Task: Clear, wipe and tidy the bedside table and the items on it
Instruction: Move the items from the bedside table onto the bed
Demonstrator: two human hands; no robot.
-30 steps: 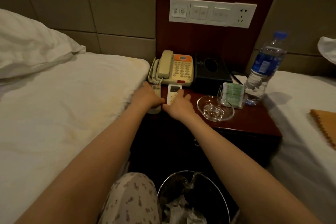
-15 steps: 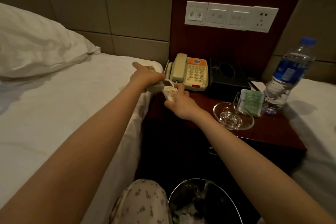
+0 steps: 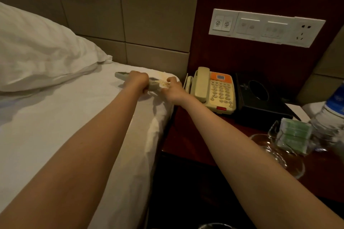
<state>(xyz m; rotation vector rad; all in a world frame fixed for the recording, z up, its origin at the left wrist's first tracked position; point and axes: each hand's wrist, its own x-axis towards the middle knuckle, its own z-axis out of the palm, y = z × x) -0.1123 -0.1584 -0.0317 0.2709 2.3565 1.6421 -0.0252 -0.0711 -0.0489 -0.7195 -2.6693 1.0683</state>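
Over the bed (image 3: 74,117) corner, the left grip (image 3: 138,82) curls round a grey remote (image 3: 121,75). Just beside it the right grip (image 3: 174,89) holds a white remote (image 3: 163,83), with the bench (image 3: 186,141) to its right.

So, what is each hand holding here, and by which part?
The left hand grips a grey remote round its middle; the right hand holds a white remote by its near end.
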